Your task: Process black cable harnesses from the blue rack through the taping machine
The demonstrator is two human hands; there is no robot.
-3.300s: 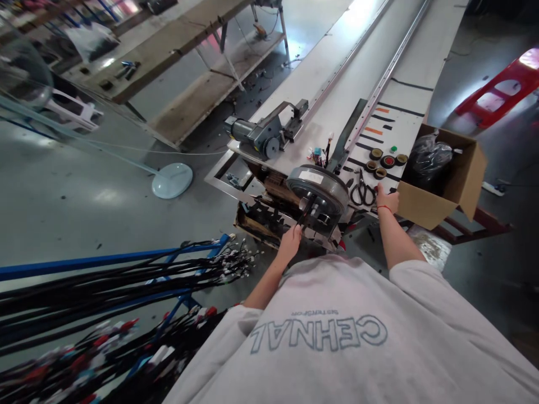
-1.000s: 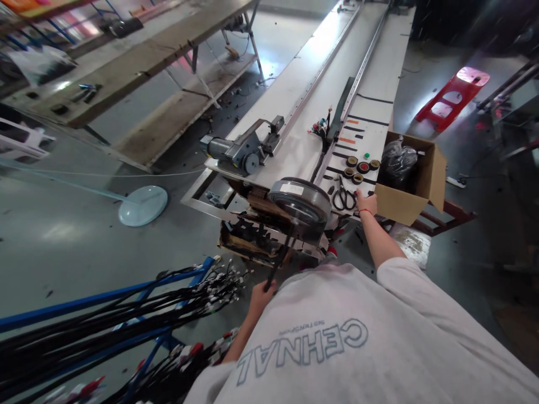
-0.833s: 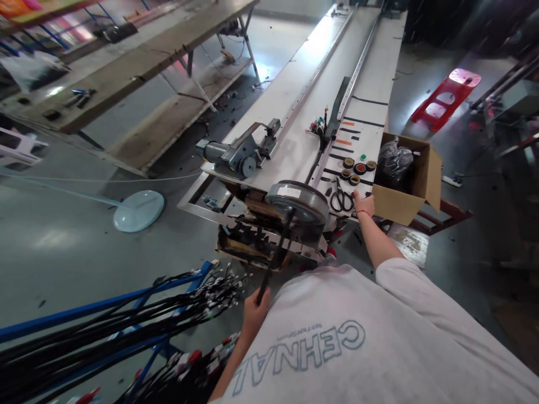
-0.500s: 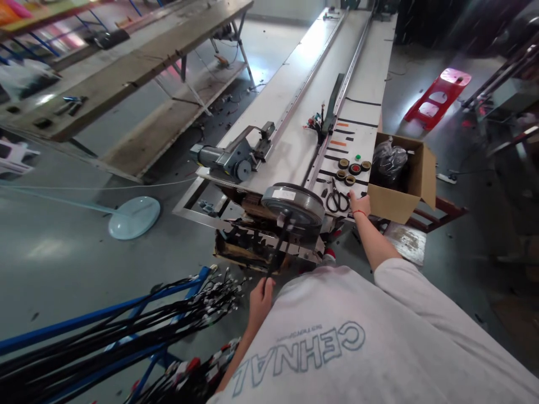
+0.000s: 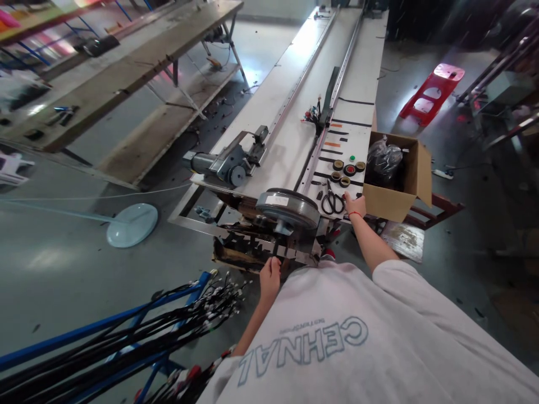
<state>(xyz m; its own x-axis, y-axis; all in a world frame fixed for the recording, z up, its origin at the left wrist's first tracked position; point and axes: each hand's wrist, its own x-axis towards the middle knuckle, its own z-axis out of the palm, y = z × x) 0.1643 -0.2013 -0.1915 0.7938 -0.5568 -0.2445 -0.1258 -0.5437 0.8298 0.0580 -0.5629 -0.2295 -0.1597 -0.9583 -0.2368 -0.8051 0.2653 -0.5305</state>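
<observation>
Scissors (image 5: pixel 332 203) with black handles are laid on the near end of the long white table (image 5: pixel 269 132), just beside the right hand (image 5: pixel 355 206). The right hand is placed at the table edge with its fingers bent; whether anything is gripped by it cannot be told. A dark strip (image 5: pixel 275 248) is pinched between the thumb and fingers of the left hand (image 5: pixel 270 275), below the large round wheel (image 5: pixel 288 209). The wheel is mounted at the table's near end, and its rim is marked with a white label (image 5: pixel 277 200). Dark cable (image 5: pixel 309 157) is stretched along the table behind the wheel, and small coloured connectors (image 5: pixel 311 115) are gathered at its far end.

Beyond the scissors, 5 tape rolls (image 5: pixel 349 170) are grouped, 1 of them with a red centre, and a small green item (image 5: pixel 352 157) is seen near them. Black strips and 2 orange strips (image 5: pixel 332 145) are fixed to the tabletop. A motor unit (image 5: pixel 227 165) is set on the table's left corner. At the right side, a clear plastic bag (image 5: pixel 385 160) is held in an open cardboard box (image 5: pixel 389 199).
</observation>
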